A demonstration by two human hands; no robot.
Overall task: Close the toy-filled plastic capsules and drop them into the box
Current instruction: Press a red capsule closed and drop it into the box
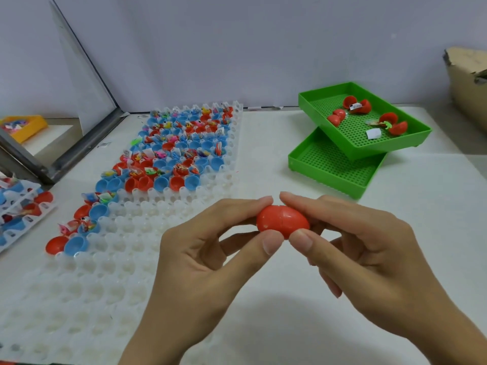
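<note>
- Two green perforated trays (411, 143), stacked askew, stood on the white tabletop (395, 233).
- A yellow bin (25, 127) sat far left.
- A metal frame (87, 143) leaned behind.

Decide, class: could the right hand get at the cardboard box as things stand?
Probably yes. The right hand shares the red capsule with the left hand, but bare table lies toward the cardboard box.

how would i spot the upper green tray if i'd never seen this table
Look to the far right of the white table, short of the cardboard box. Two green perforated trays sit there, one resting askew on the other. The upper tray holds open red capsules and a paper slip; the lower tray shows nothing in it.
</note>
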